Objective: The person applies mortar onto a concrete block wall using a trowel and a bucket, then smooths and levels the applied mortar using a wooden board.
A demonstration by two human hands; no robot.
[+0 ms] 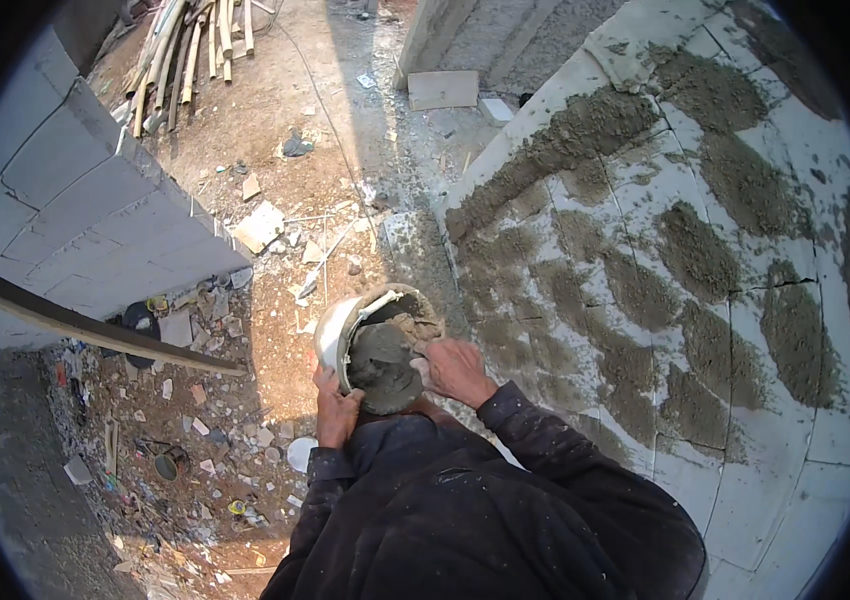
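A whitish bucket (328, 335) is held in front of my body, with wet grey mortar (383, 360) inside it. My left hand (338, 408) is closed on its near left rim. At the bucket's right side, my right hand (455, 372) is curled into a grip over the mortar. What sits in those fingers is mostly hidden; only a small pale part shows by them. A pale stick-like piece (380, 304) lies across the far part of the opening. To my right, the pale block wall (680, 365) carries several thick patches of grey mortar (695, 250).
Another block wall (95, 190) stands on the left, with a long curved bar (95, 325) in front. Rubble and broken pieces (260, 226) litter the dirt floor. Several poles (185, 50) are piled at the far left. A thin cable (330, 120) crosses the ground.
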